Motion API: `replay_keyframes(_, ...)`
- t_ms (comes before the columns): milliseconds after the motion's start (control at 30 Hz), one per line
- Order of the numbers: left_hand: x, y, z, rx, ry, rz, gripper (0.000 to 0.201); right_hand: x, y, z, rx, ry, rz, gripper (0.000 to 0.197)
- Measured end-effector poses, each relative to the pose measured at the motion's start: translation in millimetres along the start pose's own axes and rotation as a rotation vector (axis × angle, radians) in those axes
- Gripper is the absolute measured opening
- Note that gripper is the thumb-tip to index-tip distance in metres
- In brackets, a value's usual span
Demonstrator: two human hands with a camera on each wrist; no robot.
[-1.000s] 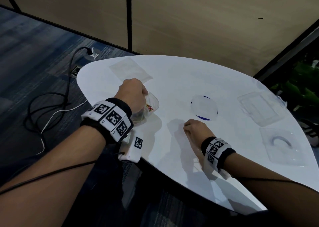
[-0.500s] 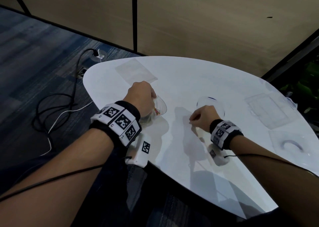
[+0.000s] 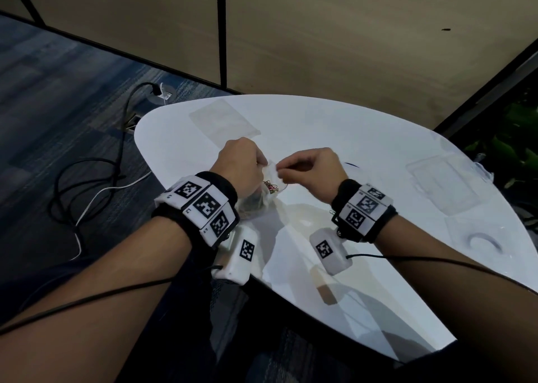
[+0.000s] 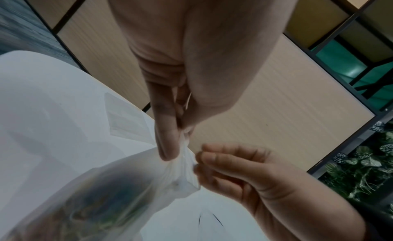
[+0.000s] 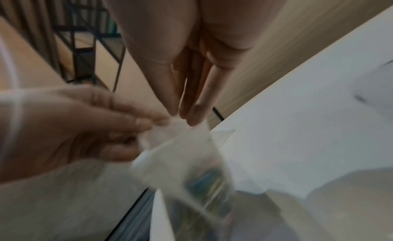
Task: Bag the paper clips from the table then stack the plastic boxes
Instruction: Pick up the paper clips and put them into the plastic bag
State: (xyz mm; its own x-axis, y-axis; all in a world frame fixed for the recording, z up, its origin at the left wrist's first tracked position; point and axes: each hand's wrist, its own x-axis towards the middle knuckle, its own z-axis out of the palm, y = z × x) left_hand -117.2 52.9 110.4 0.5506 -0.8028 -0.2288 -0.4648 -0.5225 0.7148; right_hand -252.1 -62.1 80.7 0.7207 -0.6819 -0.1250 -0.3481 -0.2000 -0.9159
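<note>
— Grip of the left hand (image 3: 241,164)?
— It pinches the bag (image 3: 263,192) mouth; paper clips (image 3: 270,185) sit inside, above the worktop (image 3: 334,126).
— And the right hand (image 3: 316,170)?
— Its fingertips (image 4: 202,160) pinch the same bag mouth.

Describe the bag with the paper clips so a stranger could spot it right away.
On the white table, look between the two hands. The clear plastic bag hangs from the left hand at its neck. Unlike the flat bag farther back, it holds colourful paper clips.
</note>
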Motion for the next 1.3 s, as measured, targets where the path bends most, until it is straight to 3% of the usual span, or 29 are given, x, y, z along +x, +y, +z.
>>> replay_keyframes(67,0,1,0,-0.006,-0.003,-0.006,0.026,2,19,-24,-0.03,0.089,0.073,0.016)
replay_keyframes(133,0,3,0,0.014,-0.011,-0.002,0.027,1,49,-51,-0.275,0.135,0.209,0.021)
replay_keyframes(200,-1,5,1,0.024,-0.021,0.003,0.027,-10,76,-68,-0.586,0.05,0.356,0.018)
replay_keyframes(267,-2,6,2,0.015,-0.037,0.007,0.026,-20,94,-71,-0.713,-0.006,0.403,0.017)
replay_keyframes(400,-4,10,5,0.0,-0.064,0.025,0.026,-27,102,-60,-0.624,0.065,0.376,0.017)
replay_keyframes(633,-4,19,16,0.009,-0.117,0.053,0.023,-28,90,-51,-0.514,-0.11,0.462,0.011)
replay_keyframes(833,-5,26,23,0.029,-0.126,0.078,0.022,-21,31,-66,-0.033,0.063,0.271,0.021)
replay_keyframes(967,-8,30,26,0.058,-0.125,0.114,0.024,-28,3,-56,0.131,0.023,0.124,0.019)
replay_keyframes(1067,-11,33,28,0.077,-0.123,0.136,0.025,-33,5,-46,0.002,-0.069,0.059,0.015)
replay_keyframes(1200,-10,36,30,0.064,-0.132,0.141,0.025,-43,9,-45,-0.443,-0.283,-0.113,0.011)
replay_keyframes(1300,-9,37,31,0.036,-0.135,0.144,0.025,-46,8,-44,-0.665,-0.276,-0.215,0.013)
